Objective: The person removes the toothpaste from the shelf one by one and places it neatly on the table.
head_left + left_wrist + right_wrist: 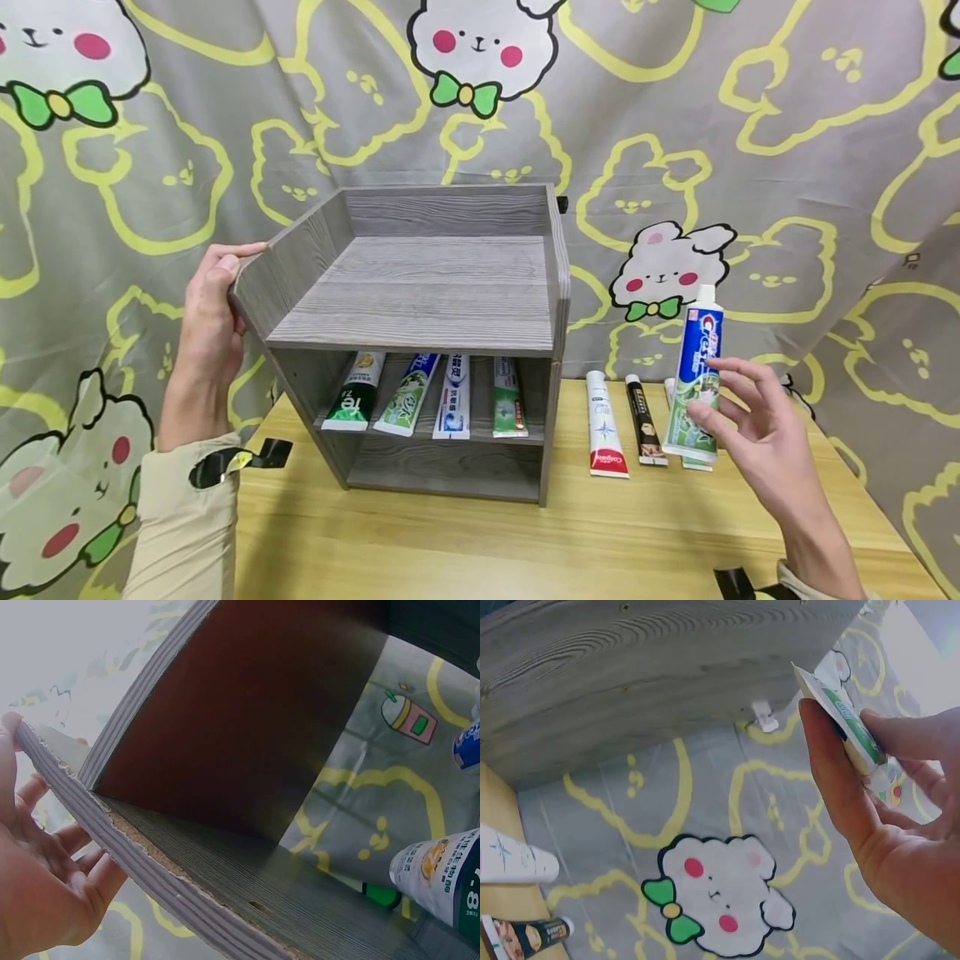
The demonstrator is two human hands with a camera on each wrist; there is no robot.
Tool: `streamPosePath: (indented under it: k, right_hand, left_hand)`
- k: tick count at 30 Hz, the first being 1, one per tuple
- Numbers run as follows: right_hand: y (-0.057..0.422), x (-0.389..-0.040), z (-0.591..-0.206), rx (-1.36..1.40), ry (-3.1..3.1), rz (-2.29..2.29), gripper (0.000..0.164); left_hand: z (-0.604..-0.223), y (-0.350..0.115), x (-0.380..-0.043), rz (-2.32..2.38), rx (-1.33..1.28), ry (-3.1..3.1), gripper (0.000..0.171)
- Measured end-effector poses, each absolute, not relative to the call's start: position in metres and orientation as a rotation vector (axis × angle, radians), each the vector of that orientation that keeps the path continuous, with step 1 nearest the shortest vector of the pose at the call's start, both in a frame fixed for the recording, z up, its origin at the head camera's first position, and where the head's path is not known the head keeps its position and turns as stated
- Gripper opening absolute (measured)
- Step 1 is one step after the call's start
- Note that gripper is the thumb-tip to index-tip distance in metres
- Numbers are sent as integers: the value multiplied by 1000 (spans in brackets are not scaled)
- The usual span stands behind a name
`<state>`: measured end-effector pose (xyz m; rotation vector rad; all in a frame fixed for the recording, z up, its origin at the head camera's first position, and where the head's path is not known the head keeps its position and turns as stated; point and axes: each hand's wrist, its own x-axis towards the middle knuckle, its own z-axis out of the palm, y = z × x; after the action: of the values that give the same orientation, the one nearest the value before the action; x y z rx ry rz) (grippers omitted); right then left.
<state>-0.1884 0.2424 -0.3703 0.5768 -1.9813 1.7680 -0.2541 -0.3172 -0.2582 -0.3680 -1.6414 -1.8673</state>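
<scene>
My left hand [213, 325] grips the upper left side panel of a grey wood-grain shelf unit [450, 287]; in the left wrist view the thumb and fingers lie on opposite sides of the panel's edge. To the right of the unit, my right hand [772, 442] pinches a blue, green and white Crest toothpaste tube [703, 333] between thumb and fingers. It is held cap up, above the table. On the unit's middle level lie several tubes, among them a dark green and white tube [358, 390], a blue and green tube [408, 393] and a white and blue tube [454, 400].
On the wooden table [465, 550], right of the unit, lie a white and red Colgate tube [603, 425] and a black tube [645, 421]. Another tube [697, 465] is mostly hidden behind the held one. A patterned curtain [660, 108] hangs behind.
</scene>
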Motion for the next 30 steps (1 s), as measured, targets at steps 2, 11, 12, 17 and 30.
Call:
streamPosePath:
  k: [2,11,12,17,30]
  right_hand:
    - [247,-191,-374,526,-1984,1773,60]
    - [275,-201,-387,308,-1974,1866,58]
    - [278,-203,-389,322,-1957,1901,58]
    - [291,-212,-396,290,-2157,1870,66]
    - [320,-222,-421,142,-2418,1615,66]
  left_hand:
    - [-259,-317,-254,-1868,-367,-1646,29]
    - [-255,-313,-259,-1890,-375,-1644,31]
    - [-255,-313,-259,-1898,-376,-1640,31]
    - [-258,-318,-254,-1945,-356,-1610,31]
    - [-258,-317,-256,-1943,-373,-1612,31]
